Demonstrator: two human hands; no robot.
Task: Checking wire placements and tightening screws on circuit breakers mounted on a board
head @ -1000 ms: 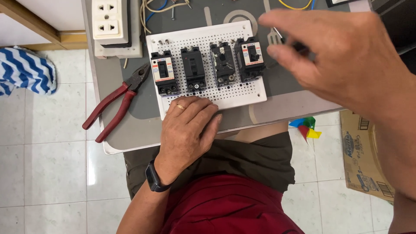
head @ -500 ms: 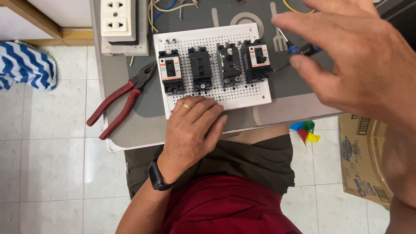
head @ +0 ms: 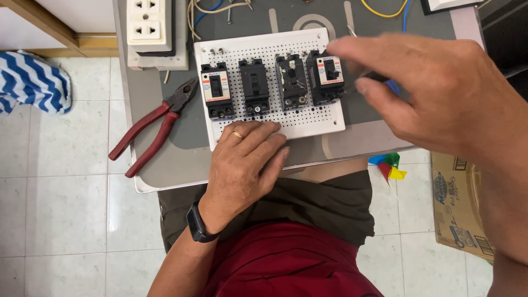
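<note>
Left hand [head: 245,165] lies flat, fingers spread and open, palm down on the near edge of the white perforated board [head: 330,118], holding nothing, only pinning the board to the grey tray [head: 165,159]. Right hand [head: 440,99] is raised close to the camera, fingers curled around a slim tool with a dark and blue handle [head: 385,82]; its tip is hidden, probably a screwdriver, near the rightmost circuit breaker [head: 325,77]. Four black breakers stand in a row on the board; the first [head: 216,98] and the fourth carry pale rectangular labels with a red strip, the two between show none. Judgement: keep steady downward pressure on the board, bring the tool square to the terminal, and avoid levering the breaker sideways. Red-handled pliers [head: 151,129] lie left of the board, overhanging the tray edge. A brown cardboard box [head: 456,209] with blue print sits on the floor, far right.
</note>
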